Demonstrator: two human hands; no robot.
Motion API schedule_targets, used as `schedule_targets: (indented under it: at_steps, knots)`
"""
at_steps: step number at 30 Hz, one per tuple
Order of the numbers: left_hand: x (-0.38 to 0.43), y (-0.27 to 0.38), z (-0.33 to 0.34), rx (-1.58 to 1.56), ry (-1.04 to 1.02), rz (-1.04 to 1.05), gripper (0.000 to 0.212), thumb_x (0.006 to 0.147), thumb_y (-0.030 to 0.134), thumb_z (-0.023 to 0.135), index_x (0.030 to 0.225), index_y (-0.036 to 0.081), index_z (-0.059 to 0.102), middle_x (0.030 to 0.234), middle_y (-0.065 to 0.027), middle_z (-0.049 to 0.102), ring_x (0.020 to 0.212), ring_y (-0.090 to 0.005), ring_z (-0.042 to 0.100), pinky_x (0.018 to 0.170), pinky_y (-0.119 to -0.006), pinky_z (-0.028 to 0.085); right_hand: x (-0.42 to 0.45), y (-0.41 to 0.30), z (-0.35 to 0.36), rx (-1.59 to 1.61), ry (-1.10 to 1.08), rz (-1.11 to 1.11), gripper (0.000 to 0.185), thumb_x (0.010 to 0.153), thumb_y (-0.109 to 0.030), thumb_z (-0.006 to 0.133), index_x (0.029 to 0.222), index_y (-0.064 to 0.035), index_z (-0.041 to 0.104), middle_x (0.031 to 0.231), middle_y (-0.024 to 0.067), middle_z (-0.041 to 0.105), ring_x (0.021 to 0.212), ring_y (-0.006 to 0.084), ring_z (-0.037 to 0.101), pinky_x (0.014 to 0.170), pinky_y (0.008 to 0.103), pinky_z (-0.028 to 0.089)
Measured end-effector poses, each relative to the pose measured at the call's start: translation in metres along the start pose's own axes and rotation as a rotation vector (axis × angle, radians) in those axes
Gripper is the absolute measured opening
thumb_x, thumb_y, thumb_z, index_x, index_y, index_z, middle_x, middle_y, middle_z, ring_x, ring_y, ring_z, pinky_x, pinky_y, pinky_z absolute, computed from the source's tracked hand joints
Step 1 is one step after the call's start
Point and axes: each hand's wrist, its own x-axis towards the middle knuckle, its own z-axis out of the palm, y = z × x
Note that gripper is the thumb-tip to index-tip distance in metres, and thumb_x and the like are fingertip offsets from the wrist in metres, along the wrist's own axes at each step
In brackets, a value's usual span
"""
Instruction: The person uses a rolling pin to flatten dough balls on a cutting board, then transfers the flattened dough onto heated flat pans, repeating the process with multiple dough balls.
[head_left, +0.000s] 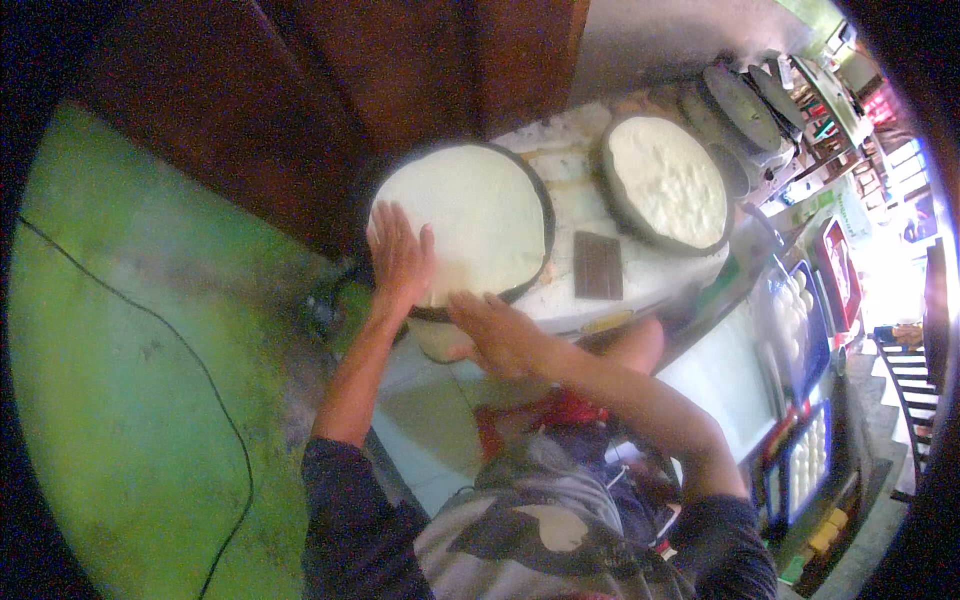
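Observation:
A wide, thin sheet of pale dough (472, 217) covers a round dark pan or griddle in front of me. My left hand (399, 251) lies on the dough's left edge, palm down with its fingers spread a little. My right hand (499, 334) is at the near rim, its fingertips touching or just over the dough's edge; it grips nothing that I can see. To the right, on the same white stove-like counter, a second round pan carries another pale dough sheet (667, 180) with a bumpy, blistered surface. A small brown ribbed plate (598, 265) lies between the two pans.
Several dark round pans or lids (742, 109) stand at the upper right. Blue trays with white dough balls (808, 457) and a red tray (838, 274) are at the right, beside a pale work surface (724, 375). A brown wooden panel rises behind the pan; a cable hangs on the green wall.

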Motion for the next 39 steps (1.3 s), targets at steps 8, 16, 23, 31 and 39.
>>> schedule_targets:
  at_steps: [8,16,23,31,39]
  knots:
    - [0.003,-0.007,0.000,-0.037,0.024,-0.016,0.070,0.095,0.037,0.043,0.142,-0.011,0.023,0.151,-0.0305,0.014,0.142,-0.0411,0.011,0.116,-0.050,0.009,0.040,-0.017,0.006,0.283,0.053,-0.055,0.063,0.094,-0.047,0.044,0.136,-0.0006,0.042,0.139,0.0211,0.042,0.135,0.0335,0.033,0.111,0.0456,0.025]
    - [-0.060,0.055,-0.014,-0.151,-0.286,0.547,0.062,0.097,0.030,0.041,0.143,-0.007,0.024,0.152,-0.0235,0.021,0.142,-0.0373,0.018,0.114,-0.051,0.015,-0.030,0.051,-0.022,-0.417,0.293,0.235,0.071,0.094,-0.057,0.035,0.138,-0.0022,0.041,0.147,0.0141,0.037,0.137,0.0260,0.034,0.115,0.0511,0.013]
    - [-0.075,0.025,-0.059,-0.310,-0.587,0.771,0.052,0.100,0.028,0.035,0.139,-0.005,0.035,0.147,-0.0217,0.033,0.137,-0.0346,0.030,0.114,-0.048,0.019,-0.053,0.025,-0.044,-0.149,-0.087,0.173,0.074,0.090,-0.062,0.037,0.131,-0.0009,0.049,0.140,0.0130,0.044,0.133,0.0222,0.039,0.115,0.0529,0.009]
    - [-0.072,0.004,-0.043,-0.139,-0.169,0.289,0.055,0.098,0.031,0.039,0.138,-0.008,0.035,0.146,-0.0286,0.030,0.137,-0.0374,0.030,0.113,-0.051,0.018,-0.049,0.019,-0.056,-0.358,-0.104,0.309,0.074,0.091,-0.061,0.037,0.128,0.0018,0.051,0.131,0.0189,0.053,0.132,0.0297,0.041,0.115,0.0537,0.009]
    - [-0.003,-0.020,-0.064,-0.042,0.102,0.005,0.060,0.099,0.033,0.034,0.143,-0.007,0.026,0.150,-0.0257,0.023,0.141,-0.0353,0.022,0.115,-0.050,0.013,0.018,0.014,0.006,-0.219,0.443,0.045,0.070,0.094,-0.056,0.037,0.136,-0.0001,0.043,0.147,0.0151,0.036,0.138,0.0260,0.030,0.114,0.0512,0.015]
